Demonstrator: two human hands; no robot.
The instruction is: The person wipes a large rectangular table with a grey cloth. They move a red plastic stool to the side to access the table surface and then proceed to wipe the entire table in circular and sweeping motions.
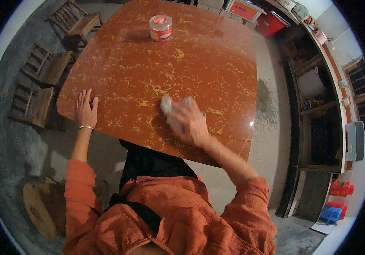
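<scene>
A brown table with a yellow marbled pattern (128, 76) spreads out before me. My right hand (189, 122) presses a bunched whitish cloth (166, 103) against the tabletop near its front edge; both are blurred. On the left corner of the table my left hand (87, 108) rests palm down with its fingers a little apart and nothing in it. A bracelet circles that wrist. Toward the far end of the table stands a clear round plastic jar (160, 28) with a red and white lid and label, apart from both hands.
Several wooden chairs (44, 103) line the left side. A large wooden spool-like object (39, 210) stands on the floor at lower left. Along the right runs a counter with open shelves (318, 108). A red bin (270, 24) sits at the far right.
</scene>
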